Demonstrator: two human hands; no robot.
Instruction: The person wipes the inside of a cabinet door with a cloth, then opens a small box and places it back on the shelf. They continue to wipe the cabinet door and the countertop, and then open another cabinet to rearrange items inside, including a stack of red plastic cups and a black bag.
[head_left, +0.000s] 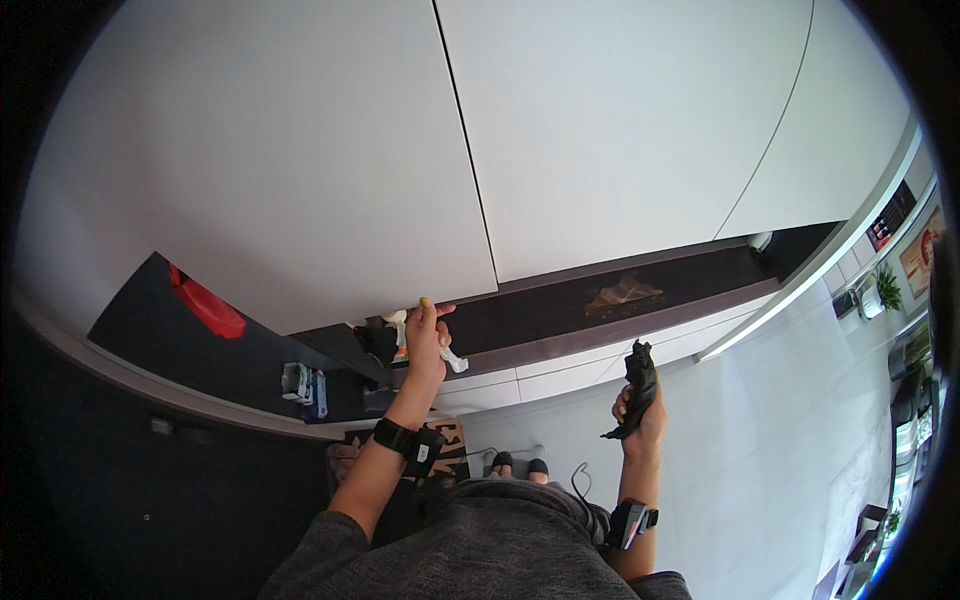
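Note:
My left hand (426, 345) is raised to the lower edge of a white cabinet door (300, 165), its fingertips at that edge. A crumpled white tissue or wipe (454, 361) sticks out from under its curled fingers. Lower and to the right, in front of the drawers, my right hand (646, 420) grips a bunched black item (640, 386), a thin bag or cloth; I cannot tell which. Behind both hands runs a dark recessed shelf (525, 322). On it lies a crumpled, see-through brownish wrapper or bag (624, 295).
A red bag (210, 304) hangs below the cabinet at left, above small boxes (304, 384). White drawer fronts (562, 375) run under the shelf. A patterned doormat (450, 442) lies on the pale tiled floor (727, 450). A cable (583, 480) loops near my waist.

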